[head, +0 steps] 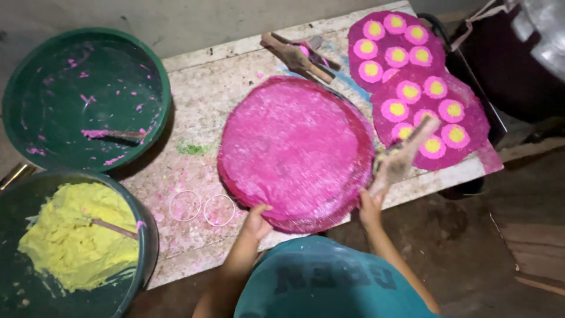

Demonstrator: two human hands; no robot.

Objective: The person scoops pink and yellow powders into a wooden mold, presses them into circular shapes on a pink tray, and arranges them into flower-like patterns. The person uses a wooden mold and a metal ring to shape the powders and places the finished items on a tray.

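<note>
- While the head camera looks straight down, the left hand (257, 219) rests its grip on the near rim of a big round pink disc (296, 150), thumb on top, fingers hidden beneath.
- The disc lies in the middle of the pale, stained worktop (206, 94).
- The right hand (371, 207) has its grip pressed together around a wooden paddle (402, 156), tilted up over the disc's right edge.
- Two pink sheets with yellow-centred dots (412, 82) lie beyond it; another wooden tool (299, 56) lies at the far edge.
- Two wire rings (202, 207) sit left of the disc.
- Further left stand a green basin smeared pink (82, 97) and a basin of yellow paste (70, 235).
</note>
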